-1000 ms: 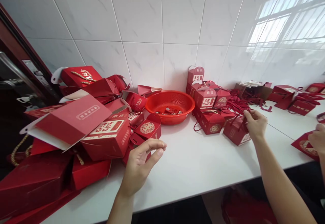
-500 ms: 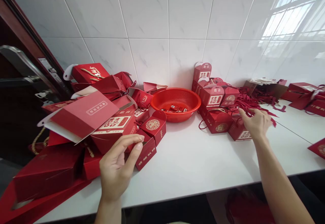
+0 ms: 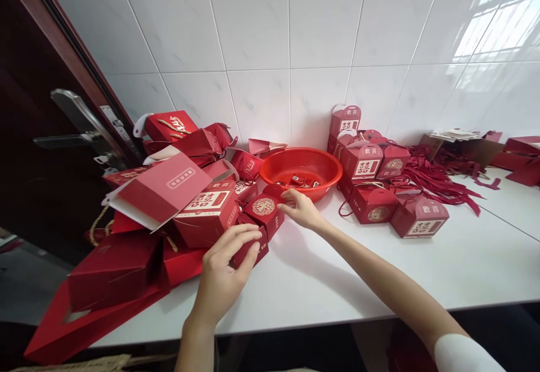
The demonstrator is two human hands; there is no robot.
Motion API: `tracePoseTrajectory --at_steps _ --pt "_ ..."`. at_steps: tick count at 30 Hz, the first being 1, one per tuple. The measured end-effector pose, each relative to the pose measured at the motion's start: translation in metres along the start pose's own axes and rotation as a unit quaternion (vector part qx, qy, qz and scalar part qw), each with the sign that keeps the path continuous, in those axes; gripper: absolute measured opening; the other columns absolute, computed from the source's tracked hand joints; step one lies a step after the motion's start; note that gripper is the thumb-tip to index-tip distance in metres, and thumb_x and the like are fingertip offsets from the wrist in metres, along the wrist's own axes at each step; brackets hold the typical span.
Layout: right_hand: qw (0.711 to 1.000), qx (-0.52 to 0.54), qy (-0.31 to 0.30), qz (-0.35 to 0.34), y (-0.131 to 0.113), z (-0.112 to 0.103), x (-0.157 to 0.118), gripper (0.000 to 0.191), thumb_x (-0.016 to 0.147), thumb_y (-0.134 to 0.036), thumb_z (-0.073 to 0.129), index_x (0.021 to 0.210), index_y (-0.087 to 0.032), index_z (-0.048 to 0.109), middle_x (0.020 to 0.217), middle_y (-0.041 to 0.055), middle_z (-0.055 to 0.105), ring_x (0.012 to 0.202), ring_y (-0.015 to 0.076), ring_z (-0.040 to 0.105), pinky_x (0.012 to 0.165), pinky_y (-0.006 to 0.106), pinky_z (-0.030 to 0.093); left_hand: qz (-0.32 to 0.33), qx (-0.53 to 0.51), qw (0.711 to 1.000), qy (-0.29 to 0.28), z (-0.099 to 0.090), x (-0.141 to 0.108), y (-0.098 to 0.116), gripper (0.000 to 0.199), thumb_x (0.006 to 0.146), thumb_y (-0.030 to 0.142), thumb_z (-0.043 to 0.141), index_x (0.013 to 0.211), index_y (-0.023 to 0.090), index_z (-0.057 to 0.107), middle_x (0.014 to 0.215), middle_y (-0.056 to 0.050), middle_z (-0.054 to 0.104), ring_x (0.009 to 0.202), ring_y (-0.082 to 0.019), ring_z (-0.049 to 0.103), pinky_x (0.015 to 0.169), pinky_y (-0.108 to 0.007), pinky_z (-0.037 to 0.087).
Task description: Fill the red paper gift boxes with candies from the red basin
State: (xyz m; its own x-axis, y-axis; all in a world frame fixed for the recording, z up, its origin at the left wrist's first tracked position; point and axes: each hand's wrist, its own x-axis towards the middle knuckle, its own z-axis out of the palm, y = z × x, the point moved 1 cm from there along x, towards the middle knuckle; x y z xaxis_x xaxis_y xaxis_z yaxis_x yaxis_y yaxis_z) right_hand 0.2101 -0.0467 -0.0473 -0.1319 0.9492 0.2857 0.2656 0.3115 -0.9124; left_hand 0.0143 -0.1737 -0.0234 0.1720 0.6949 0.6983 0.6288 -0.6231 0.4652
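1. landmark: red basin [image 3: 300, 162], w/ small wrapped pcs [image 3: 297, 182] seen inside.
2. medallion box [image 3: 264, 207] is placed on table [image 3: 329, 282], just l. of & nearer the camera than basin; round gold print is turned up, flap [image 3: 274, 191] is raised on basin side.
3. r. hand [image 3: 301, 210] is held right in front of basin, fingertips at box's r. edge: box lies l. of this grip, & r. hand is the nearer one. thumb & fingers are a bit parted; whether the edge is pinched can't be told.
4. box is approx. as long as wide; no clear long axis can be made out.
5. l. hand [image 3: 230, 265] is held farther from basin, near-l., by small box [image 3: 261, 252]; fingers are curved, thumb apart, nothing seen gripped; contact can't be told.
6. l. of basin, bigger boxes [image 3: 169, 183] are heaped; r. of it, stacked boxes [image 3: 363, 164], then ribbons [image 3: 439, 175].
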Motion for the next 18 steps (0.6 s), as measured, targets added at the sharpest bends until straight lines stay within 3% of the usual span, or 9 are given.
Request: tracePoseTrajectory --at_steps 2,5,8,11,15,18 --pt "0.999 0.031 -0.011 0.005 0.008 0.015 0.008 0.014 0.071 -0.022 0.071 0.084 -0.019 0.067 0.091 0.0041 0.075 0.082 0.0202 0.069 0.081 0.035 0.055 -0.003 0.008 1.0 -0.017 0.001 -0.001 -0.004 0.018 0.095 0.018 0.056 0.099 0.024 0.073 0.107 -0.003 0.072 0.1 -0.015 0.07 0.089 -0.024 0.055" --pt "0.997 0.071 -0.007 0.009 0.014 0.019 0.011 0.008 0.073 -0.021 0.065 0.079 -0.018 0.068 0.084 0.0047 0.075 0.08 0.0195 0.07 0.078 0.033 0.056 -0.017 0.015 0.999 -0.023 0.002 0.0 -0.008 0.024 0.096 0.019 0.051 0.098 0.024 0.074 0.107 -0.004 0.072 0.098 -0.016 0.071 0.085 -0.025 0.057" --pt "0.996 0.089 0.023 0.006 0.008 0.004 0.002 0.011 0.076 -0.025 0.063 0.079 -0.017 0.071 0.087 0.0066 0.076 0.082 0.0206 0.069 0.08 0.034 0.056 -0.03 0.015 0.999 -0.021 0.002 0.0 -0.009 0.026 0.096 0.019 0.049 0.097 0.023 0.075 0.108 -0.006 0.073 0.099 -0.018 0.071 0.085 -0.027 0.058" --pt "0.995 0.077 0.057 -0.025 -0.008 -0.024 -0.018 0.015 0.079 -0.029 0.065 0.085 -0.019 0.075 0.092 0.0065 0.076 0.086 0.0216 0.068 0.084 0.036 0.054 -0.036 0.018 0.999 -0.02 0.004 0.001 -0.009 0.027 0.095 0.018 0.048 0.097 0.022 0.074 0.11 -0.006 0.072 0.101 -0.018 0.07 0.088 -0.029 0.057" --pt "0.975 -0.065 0.134 -0.168 -0.031 -0.061 -0.056 0.015 0.088 -0.027 0.064 0.09 -0.025 0.078 0.088 0.0049 0.075 0.085 0.0217 0.065 0.081 0.037 0.054 -0.026 0.037 0.999 0.018 0.01 0.005 -0.003 0.024 0.094 0.016 0.051 0.098 0.022 0.073 0.113 -0.007 0.071 0.106 -0.02 0.067 0.093 -0.033 0.055" --pt "0.932 -0.182 0.148 -0.275 -0.032 -0.067 -0.086 0.019 0.093 -0.018 0.059 0.094 -0.026 0.076 0.085 0.0045 0.075 0.089 0.0228 0.063 0.079 0.037 0.054 0.001 0.023 0.998 0.056 0.021 0.012 0.013 0.019 0.094 0.016 0.054 0.096 0.021 0.072 0.114 -0.008 0.07 0.109 -0.021 0.065 0.098 -0.035 0.052"
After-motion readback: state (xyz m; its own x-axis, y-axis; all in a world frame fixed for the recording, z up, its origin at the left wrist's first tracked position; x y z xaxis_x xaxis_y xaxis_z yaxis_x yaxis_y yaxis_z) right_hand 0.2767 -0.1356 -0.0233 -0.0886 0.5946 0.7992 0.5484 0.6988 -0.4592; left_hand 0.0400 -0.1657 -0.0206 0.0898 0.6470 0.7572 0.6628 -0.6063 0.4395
